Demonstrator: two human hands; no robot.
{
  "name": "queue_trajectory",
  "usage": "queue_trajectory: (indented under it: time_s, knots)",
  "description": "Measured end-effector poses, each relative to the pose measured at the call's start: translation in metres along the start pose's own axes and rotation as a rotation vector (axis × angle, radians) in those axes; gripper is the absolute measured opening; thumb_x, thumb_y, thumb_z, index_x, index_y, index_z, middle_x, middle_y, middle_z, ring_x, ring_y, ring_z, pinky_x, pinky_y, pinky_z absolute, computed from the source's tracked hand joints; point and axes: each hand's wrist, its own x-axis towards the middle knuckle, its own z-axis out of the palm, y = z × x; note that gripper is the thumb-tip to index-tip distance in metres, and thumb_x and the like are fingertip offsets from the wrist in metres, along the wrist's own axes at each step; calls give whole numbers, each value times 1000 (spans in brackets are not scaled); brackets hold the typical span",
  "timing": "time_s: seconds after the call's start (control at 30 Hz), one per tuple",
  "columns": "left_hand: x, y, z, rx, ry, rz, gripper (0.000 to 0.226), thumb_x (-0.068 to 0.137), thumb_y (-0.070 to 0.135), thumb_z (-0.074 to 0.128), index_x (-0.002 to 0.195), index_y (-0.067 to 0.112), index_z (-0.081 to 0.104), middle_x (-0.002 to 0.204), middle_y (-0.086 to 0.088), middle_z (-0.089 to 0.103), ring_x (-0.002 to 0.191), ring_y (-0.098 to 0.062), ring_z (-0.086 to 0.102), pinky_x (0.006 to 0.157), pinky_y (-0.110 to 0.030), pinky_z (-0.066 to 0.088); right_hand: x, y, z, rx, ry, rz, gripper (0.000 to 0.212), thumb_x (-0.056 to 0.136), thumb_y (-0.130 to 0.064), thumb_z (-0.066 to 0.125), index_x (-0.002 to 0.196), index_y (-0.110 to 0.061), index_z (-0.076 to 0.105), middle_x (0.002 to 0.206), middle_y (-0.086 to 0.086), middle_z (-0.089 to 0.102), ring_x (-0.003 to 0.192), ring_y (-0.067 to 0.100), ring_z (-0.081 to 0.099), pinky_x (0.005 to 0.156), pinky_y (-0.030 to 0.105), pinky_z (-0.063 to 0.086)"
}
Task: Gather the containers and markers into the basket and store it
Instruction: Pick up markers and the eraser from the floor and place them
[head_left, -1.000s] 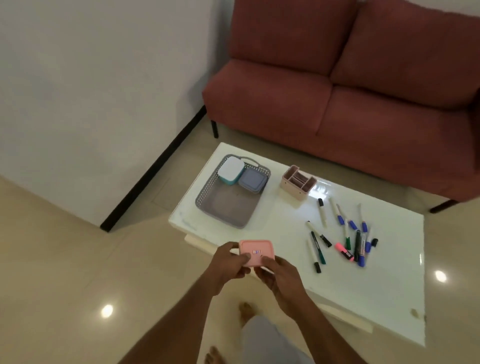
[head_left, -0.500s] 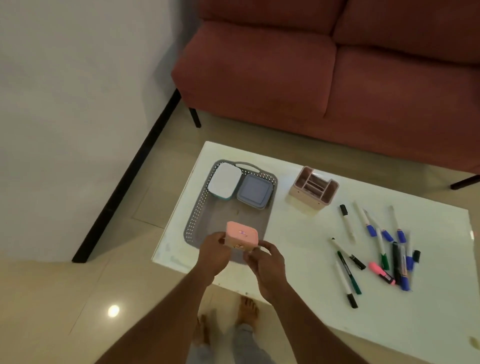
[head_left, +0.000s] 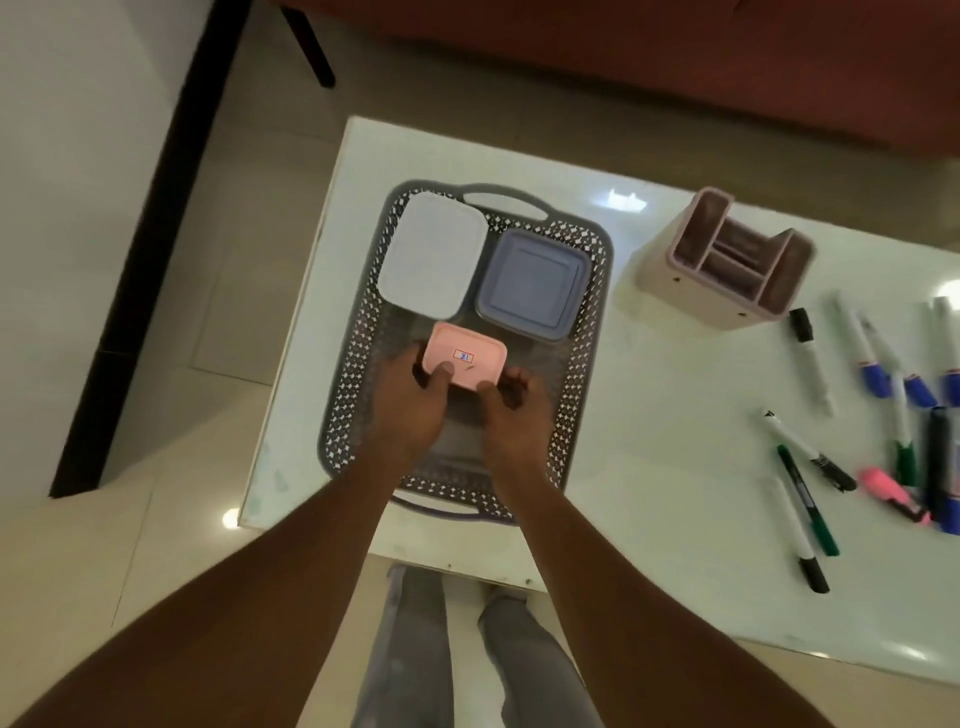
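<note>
A grey perforated basket (head_left: 358, 353) lies on the white table (head_left: 649, 467). Inside it, at the far end, sit a white-lidded container (head_left: 434, 254) and a blue-grey container (head_left: 532, 286) side by side. I hold a small pink container (head_left: 467, 351) with a sticker on its lid over the basket's middle, just in front of those two. My left hand (head_left: 408, 410) grips its left side, thumb on the lid. My right hand (head_left: 511, 421) grips its right near corner. Several markers (head_left: 904, 415) lie loose on the table at the right.
A pink compartmented pen holder (head_left: 727, 270) stands on the table right of the basket. A red sofa (head_left: 675, 62) runs along the far side, with a black sofa leg (head_left: 311, 47) at the left. My legs are below the table's near edge.
Both hands have carried the pink container forward from the table's near edge to over the basket's middle. My head has moved closer and tilted down.
</note>
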Motion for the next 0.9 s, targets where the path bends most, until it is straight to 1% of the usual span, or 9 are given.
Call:
queue_trajectory:
  time_s: [0.13,0.23,0.33,0.4,0.5,0.57,0.67,0.73,0.9]
  knots:
    - [2,7,3,-112,-63,76,28,92,8,62,119,14,65,108,-1,71,97,-15,67,84,-22,53,1,-6,3,-52,174,-47,18,90,-12,66,107,-14,63,99,-2,72,91,11,68,81,31,56]
    - [4,11,4,-148,-121,76,28,95,14,59,122,17,64,110,3,71,100,-9,67,79,-6,47,4,-12,2,-58,253,-60,16,90,-8,65,106,-9,64,98,4,72,89,15,68,80,30,55]
    - [7,12,1,-194,53,5,19,96,33,58,107,20,67,93,11,72,88,-3,68,75,-16,52,12,-22,0,-29,340,-58,15,89,-10,64,103,-6,67,94,5,71,80,11,65,70,20,49]
    - [20,15,-5,-372,179,-164,30,94,44,57,97,16,68,83,6,72,79,-13,68,71,-29,55,26,-32,-1,34,428,25,15,89,-20,65,94,-6,69,82,3,70,62,2,58,58,20,45]
    - [47,26,-9,-639,93,-380,40,95,44,56,112,9,66,103,-10,74,91,-24,72,82,-41,60,47,-46,2,189,467,156,20,92,-28,65,87,-9,68,67,-3,62,44,-2,51,40,13,40]
    - [56,33,-7,-694,-11,-415,40,98,42,52,115,8,64,101,-13,75,88,-24,74,74,-34,62,55,-55,5,198,487,135,15,92,-24,66,101,-13,70,77,-5,67,56,1,57,47,16,46]
    - [56,36,-6,-732,-151,-421,38,102,42,42,98,12,65,84,-9,78,78,-17,75,64,-27,60,60,-64,8,158,483,103,30,92,-18,65,121,-15,66,90,-7,70,71,10,67,60,28,58]
    - [55,37,-5,-716,-161,-416,37,103,41,39,98,14,64,82,-7,78,80,-16,75,71,-29,58,61,-65,8,101,477,104,34,92,-18,63,126,-14,64,100,0,72,80,19,70,71,37,61]
    - [54,37,-5,-672,-43,-379,41,103,38,43,117,6,64,99,-13,76,91,-21,74,94,-43,55,57,-62,8,90,453,98,23,92,-29,64,110,-16,64,87,-12,64,74,8,63,63,24,49]
